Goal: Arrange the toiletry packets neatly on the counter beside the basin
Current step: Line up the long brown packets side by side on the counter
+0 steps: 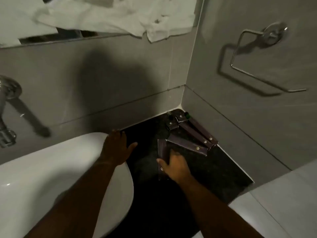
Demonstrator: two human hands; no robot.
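Observation:
Several long purple toiletry packets lie on the dark counter [145,134] in the corner by the wall. Two packets [199,133] run along the right wall, and another packet [188,147] lies slanted in front of them. My right hand [176,166] rests on a long purple packet [161,150] that points away from me, fingers over it and thumb at its left edge. Two small boxes [176,121] sit at the back corner. My left hand [116,148] lies flat on the rim of the white basin [51,169], fingers apart, holding nothing.
A chrome tap [8,107] is mounted on the back wall at the left. A chrome towel ring [257,54] hangs on the right wall. A mirror edge with a white cloth [109,14] is above. A pale ledge [283,203] borders the counter at the right.

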